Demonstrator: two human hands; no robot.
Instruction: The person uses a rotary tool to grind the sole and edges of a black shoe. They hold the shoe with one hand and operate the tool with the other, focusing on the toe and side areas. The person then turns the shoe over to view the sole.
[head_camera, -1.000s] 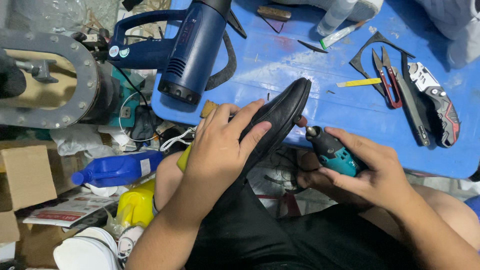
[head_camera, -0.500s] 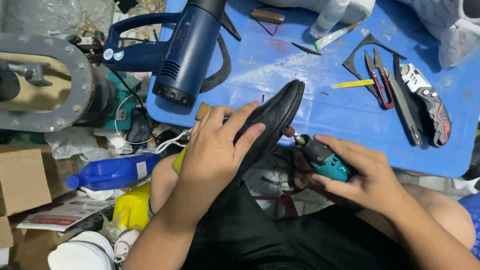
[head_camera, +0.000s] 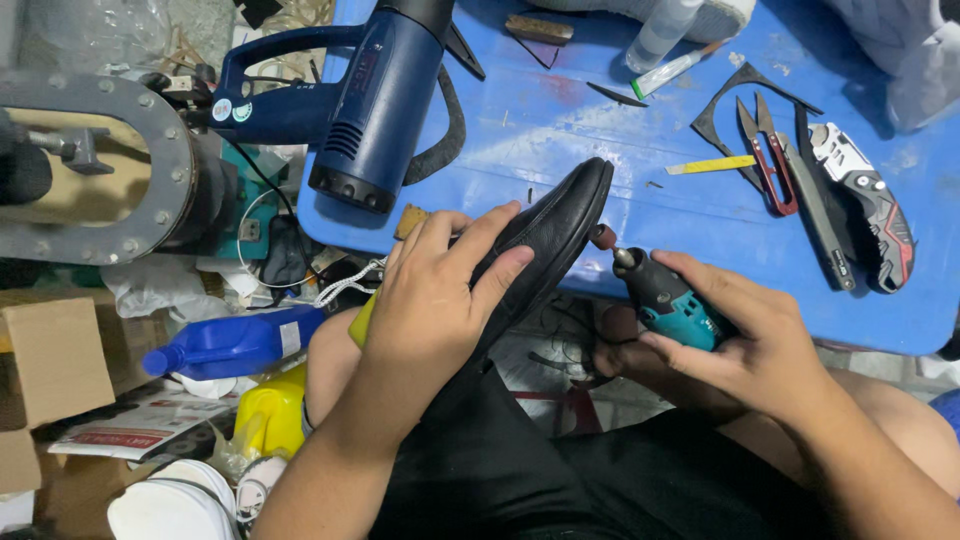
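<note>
My left hand (head_camera: 432, 290) grips a black leather shoe (head_camera: 552, 230), holding it on edge above my lap with the toe pointing toward the blue table (head_camera: 560, 120). My right hand (head_camera: 745, 335) holds a small teal and black rotary tool (head_camera: 660, 290). Its round reddish sanding tip (head_camera: 603, 238) touches the shoe's sole edge near the toe. Both forearms rest over my black-clothed lap.
On the blue table lie a blue heat gun (head_camera: 370, 110), red-handled snips (head_camera: 765, 150), a folding utility knife (head_camera: 865, 205), a yellow strip (head_camera: 712, 165) and a clear bottle (head_camera: 660, 35). At left stand a grey flanged machine (head_camera: 110, 165), a blue bottle (head_camera: 235, 345), a yellow bottle (head_camera: 270, 415) and cardboard boxes (head_camera: 50, 360).
My right hand has brought the rotary tool up and left, so its tip now meets the shoe's edge. My left hand keeps the shoe in the same grip.
</note>
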